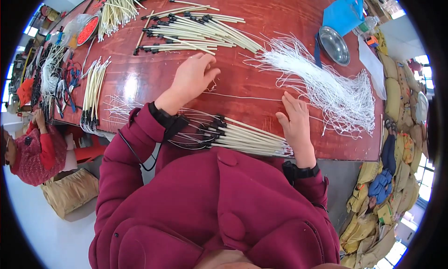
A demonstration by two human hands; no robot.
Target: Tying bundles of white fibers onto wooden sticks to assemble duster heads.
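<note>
My left hand hovers over the red table beside a pile of pale sticks with black fittings. Its thumb stands apart from the bent fingers, and I see nothing held. Lying fairly flat, my right hand has its fingers stretched out and its thumb apart. A single white string runs across the table between the hands and reaches the right fingertips. Beyond that hand spreads a large tangled bundle of white strings. Close to my body lies a bunch of pale sticks with black fittings and strings.
More sticks stand in bunches at the left and far left. A bowl of red pieces, a steel bowl and a blue bag sit along the table. Another person is at left; sacks are stacked at right.
</note>
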